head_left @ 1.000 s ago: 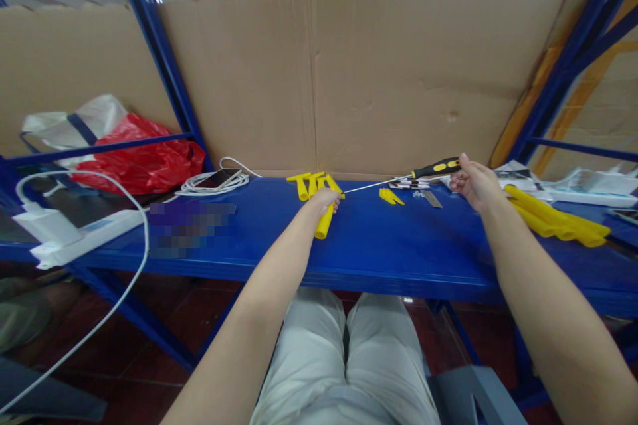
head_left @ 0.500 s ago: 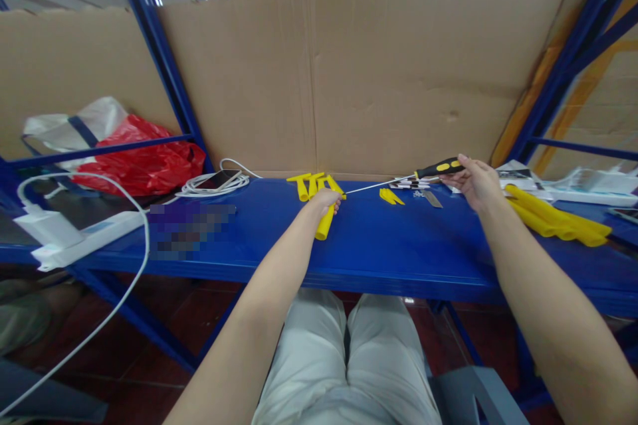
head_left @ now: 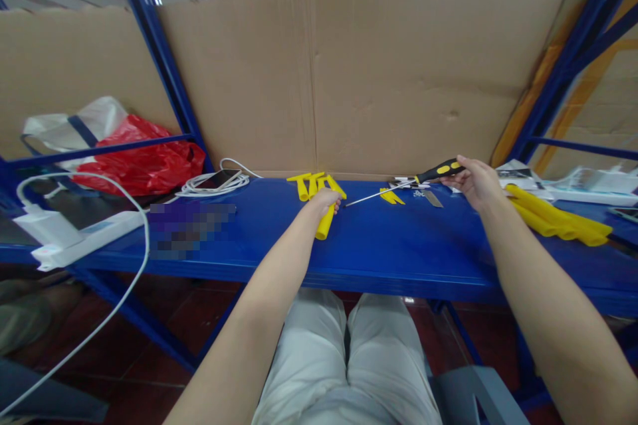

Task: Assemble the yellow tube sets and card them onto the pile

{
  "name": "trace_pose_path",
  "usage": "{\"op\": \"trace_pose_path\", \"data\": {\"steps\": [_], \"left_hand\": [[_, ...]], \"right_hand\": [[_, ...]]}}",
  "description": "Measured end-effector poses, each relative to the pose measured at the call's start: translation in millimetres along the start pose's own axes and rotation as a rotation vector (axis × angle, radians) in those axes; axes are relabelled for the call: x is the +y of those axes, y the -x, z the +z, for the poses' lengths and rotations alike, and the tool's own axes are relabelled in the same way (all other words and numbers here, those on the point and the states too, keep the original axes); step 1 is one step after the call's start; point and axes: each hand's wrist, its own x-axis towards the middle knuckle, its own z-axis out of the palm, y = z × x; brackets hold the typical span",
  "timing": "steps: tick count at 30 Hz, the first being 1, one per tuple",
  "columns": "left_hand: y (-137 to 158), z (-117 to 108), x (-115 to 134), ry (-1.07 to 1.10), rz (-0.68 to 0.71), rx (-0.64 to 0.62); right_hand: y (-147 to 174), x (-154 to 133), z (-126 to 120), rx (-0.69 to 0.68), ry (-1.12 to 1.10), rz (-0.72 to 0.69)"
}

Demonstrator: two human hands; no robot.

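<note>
My left hand (head_left: 327,200) is closed round a yellow plastic handle (head_left: 324,224), whose wide end points down toward me. My right hand (head_left: 472,180) grips the end of a screwdriver (head_left: 438,170) with a black and yellow handle. Its long shaft slants left and down, and the tip is a little right of my left hand, apart from the yellow handle. Behind my left hand several yellow T-shaped pieces (head_left: 302,188) lie on the table. Small yellow pointed pieces (head_left: 391,196) and a flat metal blade (head_left: 433,198) lie under the screwdriver.
Several long yellow handles (head_left: 555,216) lie at the right of the blue table (head_left: 399,246). At left are a white power strip (head_left: 94,236), a coiled white cable (head_left: 214,184) and a red bag (head_left: 144,156). A cardboard panel (head_left: 399,80) stands behind.
The screwdriver's tip has dropped lower and drawn away from my left hand, so the shaft slants more steeply. My left hand keeps its place on the yellow handle.
</note>
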Motion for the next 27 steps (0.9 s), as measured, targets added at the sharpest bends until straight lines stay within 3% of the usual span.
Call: {"op": "trace_pose_path", "data": {"steps": [7,13,22,27], "left_hand": [[2,1,1,0.003,-0.004,0.015],[4,1,1,0.005,0.004,0.009],[3,2,1,0.015,0.006,-0.002],[2,3,0,0.019,0.020,-0.009]], "right_hand": [[-5,5,-6,-0.075,0.163,0.082],[-12,17,-13,-0.358,0.530,0.379],[-4,27,-14,-0.642,0.809,0.438],[-6,31,-17,-0.740,0.844,0.407]]}}
